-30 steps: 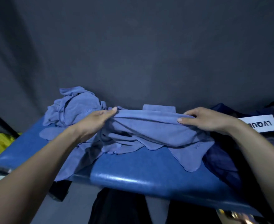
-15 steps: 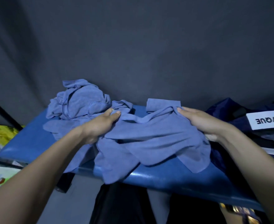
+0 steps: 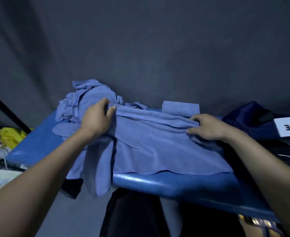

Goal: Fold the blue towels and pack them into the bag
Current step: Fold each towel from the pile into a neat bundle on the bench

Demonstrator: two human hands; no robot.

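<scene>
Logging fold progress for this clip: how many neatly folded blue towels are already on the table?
1. A folded towel sits at the table's far edge, behind the spread towel both hands grip. The crumpled pile at far left could hide another.

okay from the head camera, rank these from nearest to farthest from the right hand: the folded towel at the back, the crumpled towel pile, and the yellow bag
1. Folded towel: at the back edge of the table, just beyond and left of the right hand.
2. Crumpled towel pile: back left, past the left hand.
3. Yellow bag: far left, off the table.
</scene>
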